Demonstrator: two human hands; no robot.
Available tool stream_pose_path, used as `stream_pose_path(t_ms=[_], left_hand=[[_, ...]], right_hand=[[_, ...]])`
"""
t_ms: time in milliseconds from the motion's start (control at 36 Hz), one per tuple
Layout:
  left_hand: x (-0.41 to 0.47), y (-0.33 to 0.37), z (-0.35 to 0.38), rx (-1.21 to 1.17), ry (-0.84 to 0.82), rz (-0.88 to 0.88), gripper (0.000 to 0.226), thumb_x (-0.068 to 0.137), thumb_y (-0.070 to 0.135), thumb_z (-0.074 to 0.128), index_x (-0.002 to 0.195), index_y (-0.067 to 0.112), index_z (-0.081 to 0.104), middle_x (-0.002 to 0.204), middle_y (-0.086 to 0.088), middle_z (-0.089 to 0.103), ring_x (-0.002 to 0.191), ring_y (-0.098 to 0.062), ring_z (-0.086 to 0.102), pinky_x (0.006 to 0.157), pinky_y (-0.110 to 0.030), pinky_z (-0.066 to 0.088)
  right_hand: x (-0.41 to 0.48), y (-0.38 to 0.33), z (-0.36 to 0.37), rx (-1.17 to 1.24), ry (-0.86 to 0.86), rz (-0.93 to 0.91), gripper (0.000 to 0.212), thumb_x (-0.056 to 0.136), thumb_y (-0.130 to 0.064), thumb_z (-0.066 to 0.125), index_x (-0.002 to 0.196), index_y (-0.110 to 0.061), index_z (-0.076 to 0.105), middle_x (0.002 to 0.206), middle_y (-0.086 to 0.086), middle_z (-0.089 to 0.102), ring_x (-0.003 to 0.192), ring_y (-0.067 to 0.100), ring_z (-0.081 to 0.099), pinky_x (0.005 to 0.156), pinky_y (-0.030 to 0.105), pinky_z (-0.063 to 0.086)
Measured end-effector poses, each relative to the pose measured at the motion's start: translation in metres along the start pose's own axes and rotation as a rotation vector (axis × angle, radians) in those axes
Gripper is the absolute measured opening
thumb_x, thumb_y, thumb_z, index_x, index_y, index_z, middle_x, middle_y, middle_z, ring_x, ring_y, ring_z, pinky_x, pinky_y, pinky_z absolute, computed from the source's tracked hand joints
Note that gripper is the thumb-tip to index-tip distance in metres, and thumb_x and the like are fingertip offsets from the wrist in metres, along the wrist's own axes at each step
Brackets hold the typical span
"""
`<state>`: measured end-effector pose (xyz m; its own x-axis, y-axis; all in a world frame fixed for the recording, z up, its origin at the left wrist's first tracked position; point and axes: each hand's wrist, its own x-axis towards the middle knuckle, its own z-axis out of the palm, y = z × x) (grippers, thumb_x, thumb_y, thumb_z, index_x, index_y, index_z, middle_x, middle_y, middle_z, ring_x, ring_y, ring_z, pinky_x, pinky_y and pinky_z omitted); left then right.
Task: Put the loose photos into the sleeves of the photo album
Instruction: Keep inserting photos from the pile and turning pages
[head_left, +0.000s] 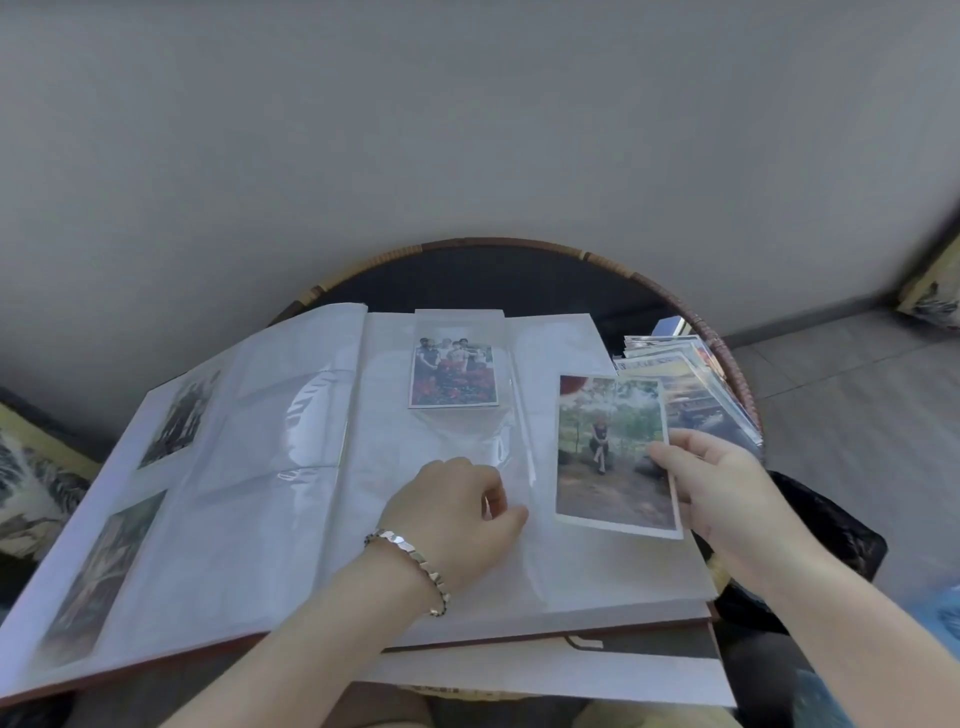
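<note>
While the thumb of the right hand presses on the right edge of a loose photo and the fingers fold beneath it, pinching it, we see the print held just over the right page of the open album, slightly tilted. It shows a seated figure among trees. Beside it, the left hand rests on the same page with fingers curled against the thumb, pinching the film of a clear sleeve. A metal bracelet circles that wrist. Higher on that page sits a group photo, already tucked in. Across the spine, the left page holds two dark prints we cannot make out. More loose photos lie in a fanned stack just right of the album, beyond the right hand. The album lies on a white board, and both rest on a round dark table with a woven rim. A plain grey wall fills the room behind. A grey tiled floor shows at right, and patterned cushions sit at both edges of our view.
</note>
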<state>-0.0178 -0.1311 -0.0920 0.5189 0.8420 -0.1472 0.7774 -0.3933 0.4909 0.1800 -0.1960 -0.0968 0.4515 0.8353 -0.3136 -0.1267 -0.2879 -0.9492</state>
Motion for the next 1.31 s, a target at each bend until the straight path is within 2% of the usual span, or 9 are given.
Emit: stream_pose_path(t_ms=[83,222,528,667,778,861,944,1083,1306], left_hand=[[-0.002,-0.002,0.003,-0.043,0.049,0.011,0.031,0.088,0.032,0.052,0.059,0.028,0.042,0.065,0.012,0.046,0.075,-0.010,0.046,0.066,-0.023,0.039],[-0.007,-0.003,0.009,-0.146,0.194,-0.004,0.032,0.087,0.027,0.054,0.057,0.025,0.042,0.056,0.008,0.046,0.061,-0.007,0.045,0.057,-0.020,0.034],[-0.007,-0.005,0.018,-0.100,0.405,0.148,0.023,0.072,0.041,0.045,0.053,0.029,0.040,0.052,0.013,0.036,0.054,0.000,0.039,0.051,-0.014,0.028],[-0.009,-0.012,0.007,-0.125,0.479,0.046,0.036,0.078,0.048,0.049,0.075,0.020,0.070,0.092,0.000,0.059,0.085,-0.021,0.054,0.079,-0.034,0.043],[-0.008,-0.022,-0.015,-0.312,0.374,-0.191,0.037,0.088,0.028,0.059,0.123,0.023,0.050,0.130,-0.003,0.038,0.104,-0.013,0.047,0.088,-0.021,0.031],[-0.004,-0.023,-0.026,-0.570,0.329,-0.294,0.043,0.089,0.021,0.058,0.127,0.024,0.040,0.135,-0.002,0.034,0.093,0.000,0.047,0.084,-0.024,0.033],[0.003,-0.028,-0.028,-0.671,0.302,-0.333,0.044,0.085,0.022,0.063,0.123,0.025,0.041,0.132,-0.004,0.037,0.115,-0.013,0.043,0.091,-0.026,0.035],[0.007,-0.027,-0.032,-0.669,0.287,-0.331,0.048,0.086,0.019,0.062,0.128,0.023,0.041,0.138,-0.005,0.036,0.106,-0.011,0.039,0.088,-0.025,0.033],[0.015,-0.028,-0.039,-0.961,0.254,-0.476,0.068,0.082,0.010,0.069,0.141,0.008,0.035,0.137,-0.010,0.044,0.110,-0.022,0.047,0.091,-0.032,0.038]], right_hand=[[-0.003,0.001,0.003,-0.047,0.018,-0.021,0.010,0.089,-0.009,0.060,0.088,-0.017,0.064,0.079,-0.002,0.068,0.068,0.010,0.063,0.072,0.029,0.053],[-0.011,0.001,0.009,-0.027,0.077,-0.042,0.017,0.083,-0.005,0.066,0.100,-0.009,0.064,0.080,0.002,0.072,0.072,0.016,0.068,0.050,0.024,0.055],[-0.025,-0.013,0.020,-0.195,0.003,-0.134,0.027,0.082,-0.007,0.069,0.102,-0.017,0.054,0.048,0.005,0.062,0.039,0.008,0.056,0.046,0.021,0.053],[-0.024,-0.012,0.022,-0.219,-0.105,-0.017,0.025,0.080,-0.004,0.070,0.098,-0.014,0.056,0.047,0.008,0.060,0.037,0.011,0.054,0.043,0.021,0.051],[-0.028,-0.010,0.026,-0.196,-0.180,0.039,0.018,0.079,-0.003,0.070,0.076,-0.018,0.060,0.054,0.016,0.062,0.039,0.011,0.053,0.044,0.021,0.052],[-0.027,-0.006,0.027,-0.182,-0.222,0.064,0.007,0.080,-0.004,0.068,0.080,-0.010,0.068,0.073,0.026,0.067,0.045,0.012,0.054,0.044,0.020,0.051],[-0.024,-0.002,0.026,-0.148,-0.243,0.078,0.010,0.080,-0.004,0.068,0.089,-0.003,0.069,0.071,0.019,0.067,0.046,0.010,0.053,0.043,0.018,0.048],[-0.021,-0.002,0.022,-0.103,-0.251,0.047,0.009,0.078,-0.006,0.067,0.086,-0.007,0.070,0.083,0.022,0.071,0.072,0.028,0.057,0.052,0.022,0.051],[-0.017,-0.008,0.016,-0.103,-0.309,0.035,0.011,0.083,-0.005,0.062,0.088,-0.010,0.070,0.072,0.008,0.073,0.056,0.011,0.065,0.047,0.017,0.049]])
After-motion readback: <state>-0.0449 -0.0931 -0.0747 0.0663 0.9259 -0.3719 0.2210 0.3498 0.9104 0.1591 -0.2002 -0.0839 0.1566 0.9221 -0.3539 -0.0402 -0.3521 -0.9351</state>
